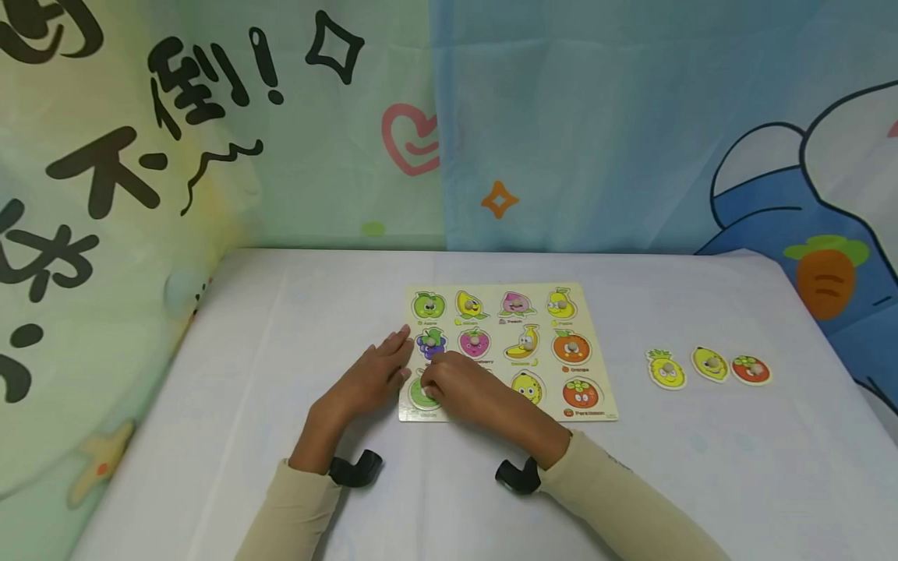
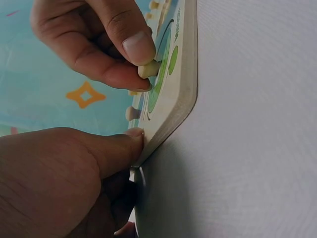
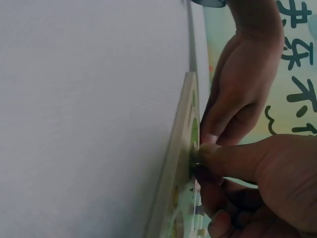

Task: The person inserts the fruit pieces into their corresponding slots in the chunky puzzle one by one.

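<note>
1. On the white cloth-covered table [image 1: 281, 374] lies the square wooden fruit puzzle board [image 1: 596, 312], its slots filled with painted fruit pieces, each with a small peg
2. At the board's near left corner, my right hand [image 1: 466, 389] pinches the pale wooden peg [image 2: 147, 69] of the round green fruit piece [image 1: 421, 393] between thumb and forefinger; the piece sits in its slot
3. My left hand [image 1: 368, 378] rests with fairly straight fingers against the board's left edge, thumb tip touching the rim
4. Well off to the right of the board, three loose pieces lie in a row: a yellow pineapple piece [image 1: 666, 369], a yellow lemon piece [image 1: 711, 363] and a red-orange persimmon piece [image 1: 751, 369]
</note>
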`<action>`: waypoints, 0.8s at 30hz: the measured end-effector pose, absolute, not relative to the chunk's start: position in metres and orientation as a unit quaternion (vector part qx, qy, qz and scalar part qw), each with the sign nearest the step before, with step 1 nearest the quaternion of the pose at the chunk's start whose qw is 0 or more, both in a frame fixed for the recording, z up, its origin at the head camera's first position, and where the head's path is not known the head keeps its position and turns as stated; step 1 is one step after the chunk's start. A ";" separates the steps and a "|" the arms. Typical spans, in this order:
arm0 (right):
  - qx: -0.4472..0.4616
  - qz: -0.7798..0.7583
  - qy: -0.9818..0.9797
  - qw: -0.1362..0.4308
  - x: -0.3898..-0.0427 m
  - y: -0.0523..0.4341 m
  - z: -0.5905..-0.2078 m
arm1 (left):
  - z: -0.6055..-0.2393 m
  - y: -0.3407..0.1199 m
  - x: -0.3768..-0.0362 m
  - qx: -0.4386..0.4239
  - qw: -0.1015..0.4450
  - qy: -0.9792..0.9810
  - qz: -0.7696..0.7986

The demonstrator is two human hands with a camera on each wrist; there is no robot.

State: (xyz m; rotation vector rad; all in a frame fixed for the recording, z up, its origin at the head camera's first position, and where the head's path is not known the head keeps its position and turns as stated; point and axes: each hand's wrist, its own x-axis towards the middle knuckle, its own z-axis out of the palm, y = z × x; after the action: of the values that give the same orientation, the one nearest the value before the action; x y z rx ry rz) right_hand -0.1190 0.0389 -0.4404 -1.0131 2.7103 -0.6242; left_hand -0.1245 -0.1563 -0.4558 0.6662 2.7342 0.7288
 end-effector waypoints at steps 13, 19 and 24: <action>-0.300 -0.276 0.905 0.123 -0.118 0.057 -0.439 | -0.458 -0.155 -0.125 0.227 0.122 0.936 0.239; -0.266 -0.329 0.901 0.095 -0.124 0.089 -0.435 | -0.458 -0.156 -0.125 0.214 0.122 0.940 0.236; -0.254 -0.356 0.898 0.051 -0.129 0.117 -0.434 | -0.460 -0.156 -0.126 0.206 0.125 0.942 0.232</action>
State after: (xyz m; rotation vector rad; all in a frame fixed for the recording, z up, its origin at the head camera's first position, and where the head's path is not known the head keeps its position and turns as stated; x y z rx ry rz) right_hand -0.1286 0.1173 -0.4339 -0.7714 2.7325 -1.0831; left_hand -0.1256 -0.1561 -0.4604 0.6008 2.7466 0.6752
